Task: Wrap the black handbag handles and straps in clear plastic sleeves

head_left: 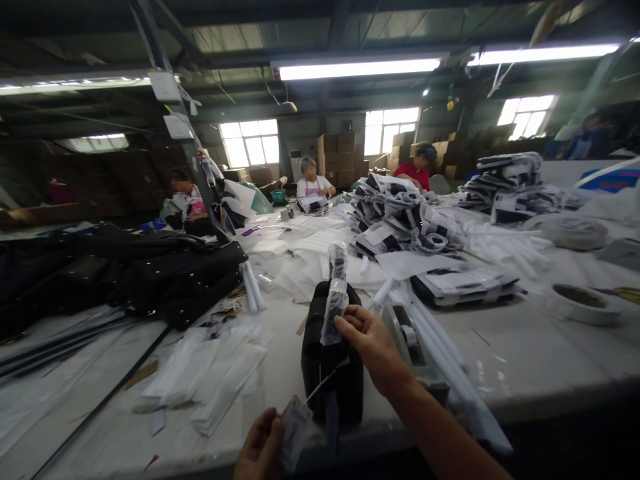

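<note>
In front of me on the table stands a black bag (353,393), its near end facing me. A strip wrapped in clear plastic (336,300), likely covering the bag's handle, rises along its top. My right hand (367,337) pinches the side of that wrapped strip between thumb and fingers. Low in the view, my left hand (263,445) grips a tag in a clear plastic sleeve (296,427). A thin pale string runs from the tag up to the bag. Just right of the bag sits a grey tape dispenser (407,337), partly behind my right forearm.
White plastic sleeves (200,373) lie left of the bag, near a heap of black bags (185,273). Plastic-wrapped parts (390,207) are piled behind. White tubes (440,353) and a tape roll (583,303) lie to the right. Several people work across the table.
</note>
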`<action>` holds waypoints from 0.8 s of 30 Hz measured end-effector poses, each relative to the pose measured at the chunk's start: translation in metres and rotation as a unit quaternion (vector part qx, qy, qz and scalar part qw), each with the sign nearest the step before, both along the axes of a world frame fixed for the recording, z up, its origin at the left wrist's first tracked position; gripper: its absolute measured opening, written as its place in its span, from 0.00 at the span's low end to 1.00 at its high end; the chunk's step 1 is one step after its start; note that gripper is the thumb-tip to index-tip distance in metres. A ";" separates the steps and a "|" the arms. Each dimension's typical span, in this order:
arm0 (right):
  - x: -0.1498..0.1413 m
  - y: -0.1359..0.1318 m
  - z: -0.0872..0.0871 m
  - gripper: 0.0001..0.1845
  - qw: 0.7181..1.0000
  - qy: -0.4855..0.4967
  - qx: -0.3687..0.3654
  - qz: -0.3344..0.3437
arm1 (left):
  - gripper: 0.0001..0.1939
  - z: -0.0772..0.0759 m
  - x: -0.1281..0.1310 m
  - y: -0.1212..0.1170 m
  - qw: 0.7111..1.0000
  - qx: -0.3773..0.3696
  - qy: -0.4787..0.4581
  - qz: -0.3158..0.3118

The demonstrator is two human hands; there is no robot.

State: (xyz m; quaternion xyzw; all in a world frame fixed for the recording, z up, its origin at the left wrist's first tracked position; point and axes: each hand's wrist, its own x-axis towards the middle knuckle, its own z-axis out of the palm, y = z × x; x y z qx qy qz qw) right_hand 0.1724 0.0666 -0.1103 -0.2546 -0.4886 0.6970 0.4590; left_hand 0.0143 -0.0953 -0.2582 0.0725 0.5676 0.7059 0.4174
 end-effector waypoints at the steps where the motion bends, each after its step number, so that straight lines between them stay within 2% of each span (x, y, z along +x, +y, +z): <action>1: -0.002 0.000 -0.001 0.17 1.000 0.002 0.006 -0.002 | 0.32 -0.001 0.000 0.001 1.000 0.004 0.016 0.001; 3: -0.003 0.001 -0.003 0.17 1.000 -0.007 0.019 0.005 | 0.29 0.000 0.003 0.005 0.997 0.004 0.071 -0.024; 6: 0.001 0.003 -0.005 0.17 0.999 -0.030 0.027 0.020 | 0.26 0.001 0.013 0.009 0.988 0.006 0.126 -0.092; 10: 0.008 0.005 -0.005 0.19 0.998 -0.054 0.034 0.002 | 0.24 0.003 0.017 0.006 0.980 0.014 0.104 -0.170; 13: 0.011 0.004 -0.008 0.20 0.995 -0.078 0.059 -0.016 | 0.25 0.004 0.011 -0.004 0.976 0.025 0.064 -0.205; 17: 0.019 0.004 -0.020 0.19 0.989 -0.099 0.099 -0.039 | 0.24 0.007 0.004 -0.016 0.980 0.021 0.073 -0.182; 19: 0.026 0.003 -0.032 0.18 0.977 -0.140 0.121 -0.105 | 0.24 0.008 0.002 -0.018 0.978 0.009 0.106 -0.178; 21: 0.035 0.001 -0.048 0.18 0.952 -0.197 0.134 -0.190 | 0.25 0.011 0.000 -0.015 0.970 -0.010 0.151 -0.189; 24: 0.045 -0.006 -0.077 0.18 0.928 -0.248 0.139 -0.241 | 0.26 0.024 -0.006 -0.006 0.953 -0.058 0.256 -0.150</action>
